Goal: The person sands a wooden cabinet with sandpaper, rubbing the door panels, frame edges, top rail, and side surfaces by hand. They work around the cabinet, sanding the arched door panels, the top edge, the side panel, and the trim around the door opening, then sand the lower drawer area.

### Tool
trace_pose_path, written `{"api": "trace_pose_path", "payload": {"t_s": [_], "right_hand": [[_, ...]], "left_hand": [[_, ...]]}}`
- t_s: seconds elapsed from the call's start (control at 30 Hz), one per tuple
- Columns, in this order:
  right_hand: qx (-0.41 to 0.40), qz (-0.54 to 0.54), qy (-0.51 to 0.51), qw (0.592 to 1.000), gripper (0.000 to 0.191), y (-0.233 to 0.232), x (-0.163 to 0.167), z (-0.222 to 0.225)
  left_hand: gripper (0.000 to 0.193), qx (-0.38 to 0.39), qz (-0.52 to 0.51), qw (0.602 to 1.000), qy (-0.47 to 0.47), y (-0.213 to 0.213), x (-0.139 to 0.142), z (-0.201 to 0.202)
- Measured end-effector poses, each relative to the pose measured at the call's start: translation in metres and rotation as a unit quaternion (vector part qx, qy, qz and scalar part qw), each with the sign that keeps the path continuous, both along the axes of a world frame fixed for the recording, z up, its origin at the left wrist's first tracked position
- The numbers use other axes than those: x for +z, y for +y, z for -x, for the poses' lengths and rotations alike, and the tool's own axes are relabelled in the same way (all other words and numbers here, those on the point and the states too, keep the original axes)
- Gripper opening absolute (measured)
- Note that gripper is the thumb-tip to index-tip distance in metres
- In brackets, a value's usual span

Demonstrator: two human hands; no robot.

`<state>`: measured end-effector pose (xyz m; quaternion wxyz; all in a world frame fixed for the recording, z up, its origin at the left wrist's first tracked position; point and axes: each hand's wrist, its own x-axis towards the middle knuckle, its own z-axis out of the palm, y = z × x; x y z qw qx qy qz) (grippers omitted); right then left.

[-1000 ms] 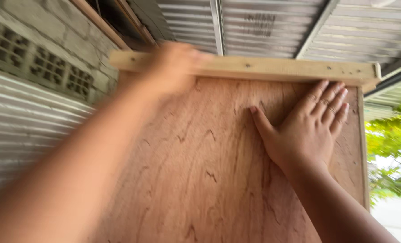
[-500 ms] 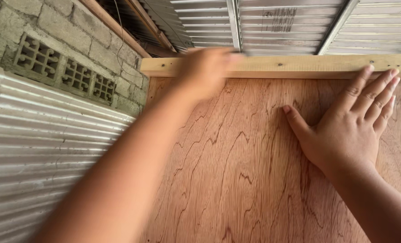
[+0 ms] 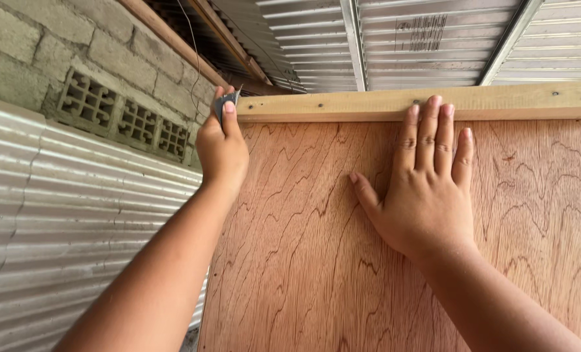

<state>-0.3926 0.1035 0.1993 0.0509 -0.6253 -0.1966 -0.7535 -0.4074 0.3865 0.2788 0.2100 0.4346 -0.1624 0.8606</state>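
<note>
While pressed flat, batten (image 3: 382,103) horizontal.

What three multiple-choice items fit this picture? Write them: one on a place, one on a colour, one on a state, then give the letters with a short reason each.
1. Where is the left hand?
A. At the top left corner of the plywood panel
B. Flat on the middle of the panel
C. On the vent blocks

2. What colour is the panel's face?
A. Blue
B. Reddish brown with dark grain
C. White

3. How is the right hand set?
A. Closed in a fist
B. Raised off the panel
C. Flat, fingers spread, palm against the panel

Answers:
1 A: the left hand sits at the corner, where the pale wooden batten ends, pinching a small grey piece.
2 B: the face is reddish brown with wavy dark grain.
3 C: the palm lies on the panel and the fingertips reach onto the batten.
</note>
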Motion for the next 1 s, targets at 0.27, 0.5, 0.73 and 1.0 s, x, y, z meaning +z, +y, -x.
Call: {"api": "trace_pose_path", "payload": {"t_s": [0.27, 0.5, 0.73, 1.0], "right_hand": [[-0.003, -0.002, 0.002, 1.0, 0.101, 0.0, 0.0, 0.003], [0.006, 0.003, 0.005, 1.0, 0.101, 0.0, -0.001, 0.002], [0.011, 0.005, -0.009, 1.0, 0.101, 0.002, 0.0, 0.004], [0.026, -0.038, 0.025, 0.999, 0.113, -0.017, -0.014, 0.008]], "left_hand": [[0.044, -0.113, 0.121, 0.966, 0.197, 0.012, 0.02, -0.008], [0.041, -0.072, 0.142, 0.971, 0.176, -0.001, 0.013, 0.002], [0.042, 0.017, 0.043, 0.999, 0.001, -0.011, -0.002, -0.001], [0.031, 0.225, -0.063, 0.97, -0.072, -0.03, -0.001, -0.014]]}}
